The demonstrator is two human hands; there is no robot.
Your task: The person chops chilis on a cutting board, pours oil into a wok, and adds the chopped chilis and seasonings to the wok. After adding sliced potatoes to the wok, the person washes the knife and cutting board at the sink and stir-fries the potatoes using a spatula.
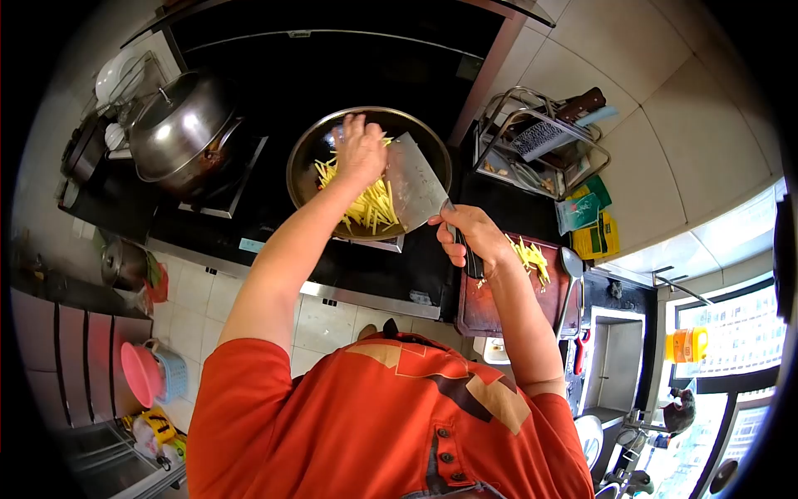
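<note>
My right hand (467, 235) grips the dark handle of a cleaver (413, 185), whose broad blade reaches over the right side of the wok (300, 141). Yellow strips, which look like cut potato (371, 208), lie heaped in the wok beside the blade. Over the heap is my left hand (362, 151), palm down and fingers stretched toward the far rim; its palm is hidden. More yellow strips (532, 256) rest on the reddish-brown cutting board (486, 303), just right of my right hand.
A lidded steel pot (179, 125) stands on the left burner. Behind the board is a metal rack (544, 137) holding knives and a grater. A ladle (570, 274) lies along the board's right edge, near the sink (619, 362). A pink basin (141, 374) is at lower left.
</note>
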